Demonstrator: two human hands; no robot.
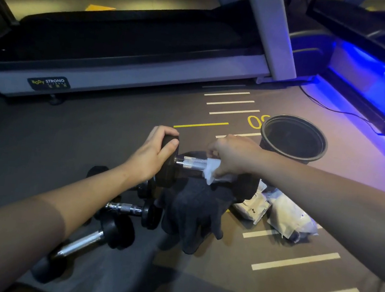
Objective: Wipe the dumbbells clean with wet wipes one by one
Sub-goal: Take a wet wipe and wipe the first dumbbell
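A black dumbbell with a knurled chrome handle (190, 163) lies across a dark cloth (193, 205) on the floor. My left hand (154, 155) grips its left head from above. My right hand (232, 155) presses a white wet wipe (210, 170) around the right part of the handle. The dumbbell's right head is mostly hidden under my right wrist. Two more dumbbells lie at the lower left: one with a short chrome bar (125, 208), another with a longer bar (84, 242).
A black bucket (292, 137) stands just beyond my right hand. White wipe packets (285, 218) lie on the floor to the right of the cloth. A treadmill (124, 62) runs across the back. A cable and blue-lit equipment sit at the far right.
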